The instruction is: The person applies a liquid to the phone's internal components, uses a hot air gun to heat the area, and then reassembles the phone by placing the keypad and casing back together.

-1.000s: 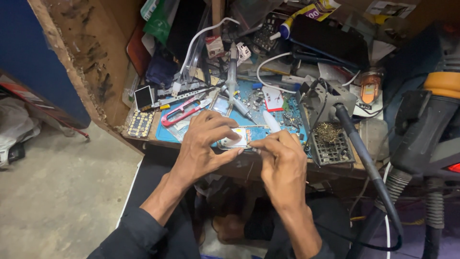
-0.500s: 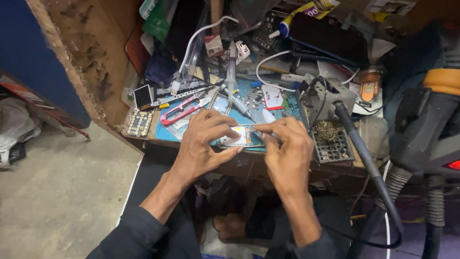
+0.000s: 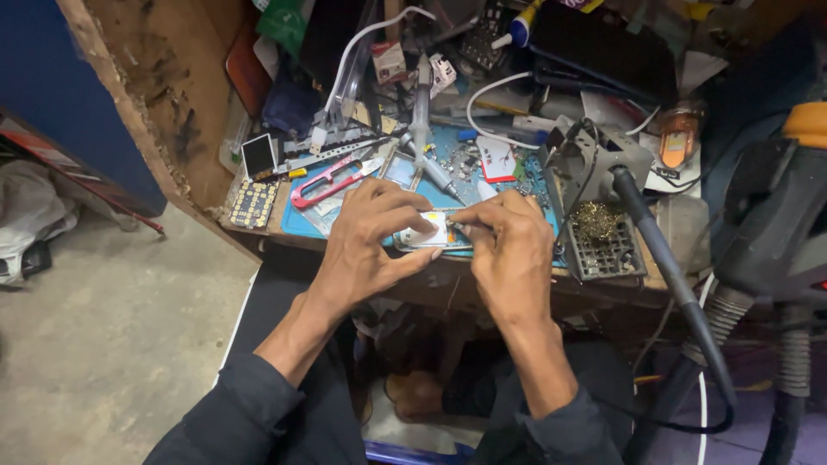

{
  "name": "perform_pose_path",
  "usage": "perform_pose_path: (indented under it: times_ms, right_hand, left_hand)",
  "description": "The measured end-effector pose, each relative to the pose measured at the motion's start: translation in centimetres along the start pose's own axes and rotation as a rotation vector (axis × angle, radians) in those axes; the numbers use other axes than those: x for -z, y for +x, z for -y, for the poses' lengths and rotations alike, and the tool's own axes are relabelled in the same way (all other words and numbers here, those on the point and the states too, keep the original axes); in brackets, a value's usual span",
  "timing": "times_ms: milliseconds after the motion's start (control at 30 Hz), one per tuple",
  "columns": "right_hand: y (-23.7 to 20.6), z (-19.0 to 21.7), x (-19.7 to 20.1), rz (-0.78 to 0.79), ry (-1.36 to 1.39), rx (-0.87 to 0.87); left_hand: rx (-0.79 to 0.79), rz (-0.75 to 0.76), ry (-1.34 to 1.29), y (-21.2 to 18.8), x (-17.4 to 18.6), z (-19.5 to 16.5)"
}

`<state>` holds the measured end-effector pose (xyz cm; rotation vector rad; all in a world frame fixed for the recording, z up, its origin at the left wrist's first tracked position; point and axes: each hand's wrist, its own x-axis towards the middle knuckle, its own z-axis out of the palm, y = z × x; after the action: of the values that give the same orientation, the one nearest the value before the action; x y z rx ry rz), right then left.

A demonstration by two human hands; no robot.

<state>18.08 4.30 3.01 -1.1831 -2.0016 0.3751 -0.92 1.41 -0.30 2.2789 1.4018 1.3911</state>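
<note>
Head view: small phone board (image 3: 428,234), at front edge of blue mat (image 3: 301,222), pinched by left hand (image 3: 366,237) to steady it; right hand (image 3: 508,245), fingertips pressed together, possibly on a fine tool, works its right end. Red snips (image 3: 332,181) nearby.

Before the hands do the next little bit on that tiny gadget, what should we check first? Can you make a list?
1. Left hand has hold of the small white device: ok, thumb and fingers wrap its left end.
2. Right hand at the device: ok, fingertips pinch at its right end; whether they hold a tool, cannot tell.
3. Device resting over the blue mat: ok, at the bench's front edge.
4. Room around the hands: not ok, the red snips and loose parts lie close.
5. Soldering iron parked in its stand: ok, apart from the right hand.
6. Iron hot or cold: cannot tell.
</note>
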Motion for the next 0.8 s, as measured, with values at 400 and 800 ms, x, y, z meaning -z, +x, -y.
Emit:
perform_pose_path:
  times_ms: [400, 800]
  right_hand:
    - [-1.1, 0.7, 0.6, -0.024, 0.015, 0.023]
    - [-2.6, 1.1, 0.9, -0.041, 0.039, -0.041]
  left_hand:
    - [0.006, 0.0, -0.025, 0.0, 0.0, 0.0]
    - [-0.001, 0.0, -0.012, -0.1, -0.1, 0.1]
